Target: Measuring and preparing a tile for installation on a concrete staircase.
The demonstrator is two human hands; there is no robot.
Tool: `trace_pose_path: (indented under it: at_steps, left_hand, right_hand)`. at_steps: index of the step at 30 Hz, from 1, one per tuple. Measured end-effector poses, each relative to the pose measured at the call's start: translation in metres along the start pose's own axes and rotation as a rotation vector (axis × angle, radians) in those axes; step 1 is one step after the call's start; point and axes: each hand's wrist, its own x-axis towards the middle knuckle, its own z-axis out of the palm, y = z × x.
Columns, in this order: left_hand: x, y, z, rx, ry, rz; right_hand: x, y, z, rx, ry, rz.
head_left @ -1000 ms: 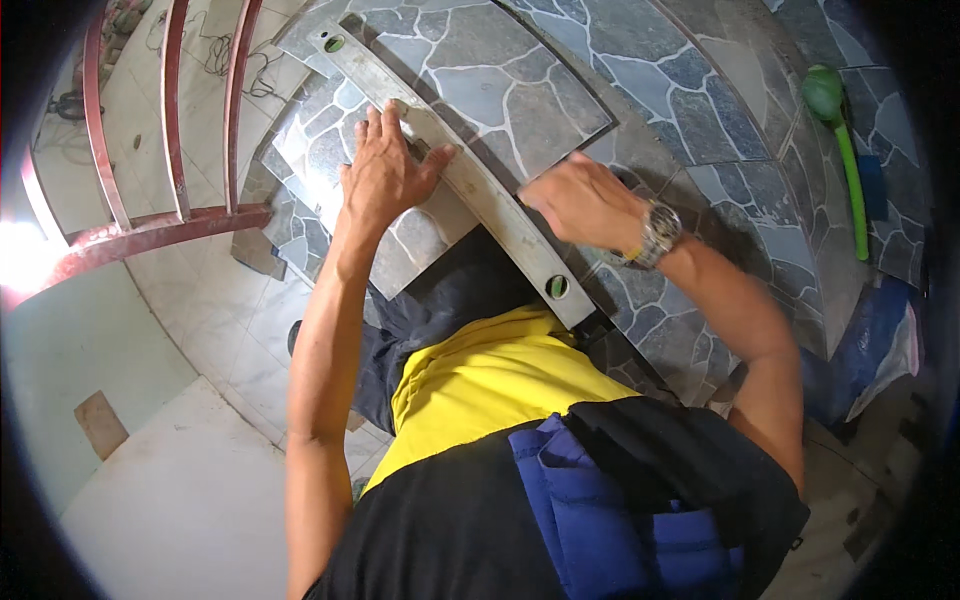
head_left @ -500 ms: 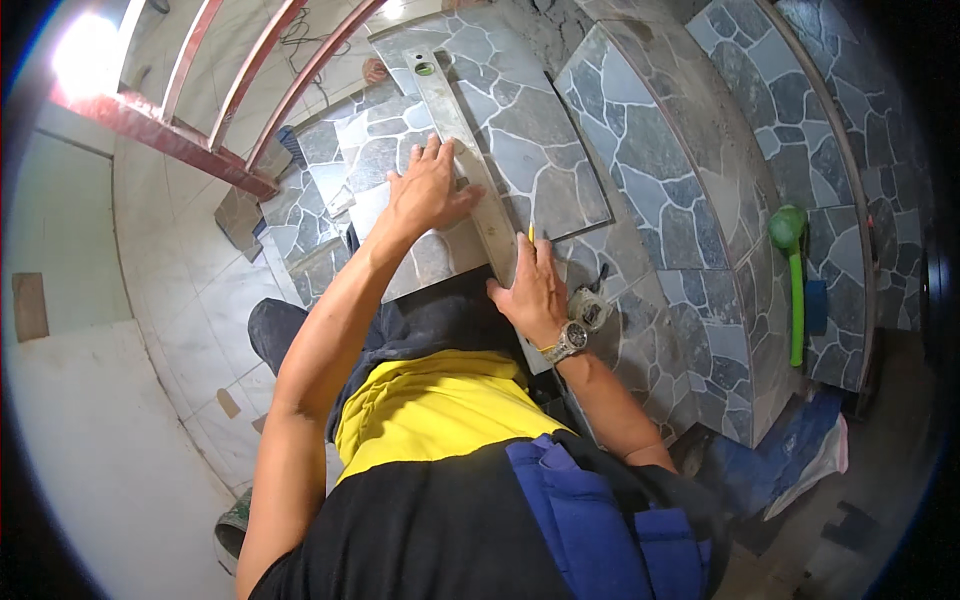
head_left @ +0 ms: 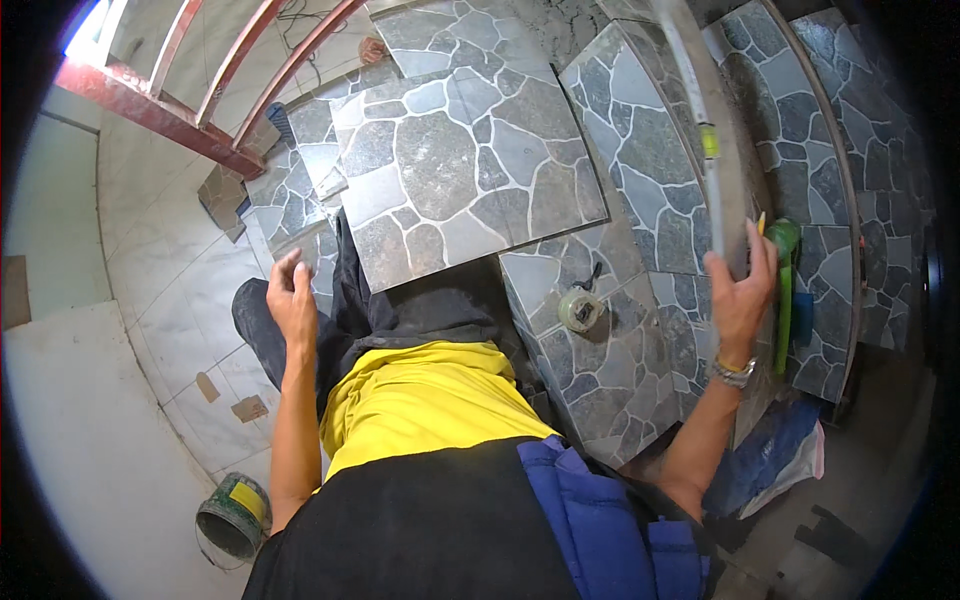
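My right hand (head_left: 738, 300) grips the lower end of a long metal spirit level (head_left: 728, 185), raised at the right in front of the stone-patterned steps. A yellow pencil (head_left: 762, 223) sticks up from the same hand. My left hand (head_left: 292, 305) is empty above my left knee, its thumb and fingers a little apart. Between the hands lies a large grey stone-patterned tile (head_left: 440, 165), its near edge by my lap; no hand touches it. Right of my lap, a small round pale-green object (head_left: 580, 310) with a dark strap rests on the tiled surface.
Red metal railings (head_left: 215, 140) stand at the upper left. A green long-handled tool with a rounded head (head_left: 784, 310) lies on the right. A dark bucket (head_left: 232, 530) is at the lower left, and a blue plastic sack (head_left: 765, 460) at the lower right. Broken tile pieces (head_left: 222, 200) lie near the railings.
The level has been lifted off the tile and swung to the right in my right hand. My left hand has left the tile and drawn back to the left.
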Motion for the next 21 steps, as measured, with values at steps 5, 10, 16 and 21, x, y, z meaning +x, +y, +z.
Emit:
trace_pose_path:
  at_steps: [5, 10, 16, 21]
  left_hand:
    - [-0.054, 0.026, 0.03, -0.08, -0.109, 0.23]
    - [-0.079, 0.13, 0.115, 0.171, -0.85, 0.588]
    - [-0.12, 0.134, 0.224, 0.508, -1.207, 1.079]
    - [-0.135, 0.121, 0.27, 0.697, -1.343, 1.138]
  right_hand:
    - [0.019, 0.061, -0.011, -0.119, -0.029, 0.037]
    - [0.042, 0.101, -0.001, 0.047, -0.175, 0.154]
    - [0.047, 0.079, -0.019, -0.135, -0.197, 0.14]
    - [-0.008, -0.028, -0.033, 0.089, 0.016, -0.051]
